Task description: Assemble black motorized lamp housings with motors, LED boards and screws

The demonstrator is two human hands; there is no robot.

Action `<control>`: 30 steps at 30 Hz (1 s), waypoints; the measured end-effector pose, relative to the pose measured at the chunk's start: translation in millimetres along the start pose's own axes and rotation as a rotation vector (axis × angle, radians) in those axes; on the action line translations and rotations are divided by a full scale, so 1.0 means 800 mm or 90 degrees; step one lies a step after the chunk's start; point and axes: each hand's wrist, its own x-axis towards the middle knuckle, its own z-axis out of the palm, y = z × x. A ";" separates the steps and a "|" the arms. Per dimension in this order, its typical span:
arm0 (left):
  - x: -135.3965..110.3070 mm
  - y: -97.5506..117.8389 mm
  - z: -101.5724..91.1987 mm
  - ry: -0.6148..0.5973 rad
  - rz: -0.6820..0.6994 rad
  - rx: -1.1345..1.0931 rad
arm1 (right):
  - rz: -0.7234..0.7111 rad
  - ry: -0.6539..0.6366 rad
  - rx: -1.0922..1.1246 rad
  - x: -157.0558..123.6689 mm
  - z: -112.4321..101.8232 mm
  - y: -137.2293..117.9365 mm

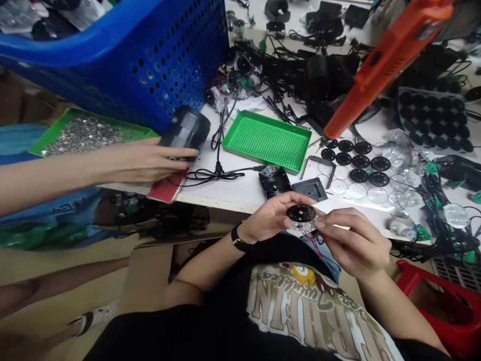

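Observation:
Close in front of my body, my left hand [268, 218] grips a small round assembly by its left side. This piece has a black slotted disc [301, 213] on top, a clear plastic body below and thin red wires [311, 240] hanging down. Thumb and fingers of my right hand [353, 238] are pinched at its right edge; what the fingertips touch there is partly hidden. Just beyond my hands lie a black device with a clear lens end [274, 180] and a square dark frame [311, 189]. Similar black discs [361, 161] are laid out on the table.
At left, a co-worker's hand [139, 160] holds a black cylindrical housing [188, 128]. A blue basket [124, 55], green tray [268, 114] and tray of small metal parts [52, 135] stand around. An orange electric screwdriver [387, 65] hangs overhead. Cables [216, 173] cross the table.

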 end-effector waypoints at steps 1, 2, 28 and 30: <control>0.000 -0.002 0.000 0.001 0.004 -0.005 | -0.009 0.002 -0.020 -0.001 0.002 -0.001; 0.001 -0.003 0.001 0.004 0.006 -0.011 | -0.019 0.002 -0.038 -0.001 0.004 -0.002; -0.010 0.044 -0.077 0.559 0.027 0.750 | 0.112 0.258 -0.023 -0.034 0.046 0.042; 0.005 0.037 -0.076 0.568 0.024 0.758 | 0.148 0.284 -0.002 -0.026 0.052 0.045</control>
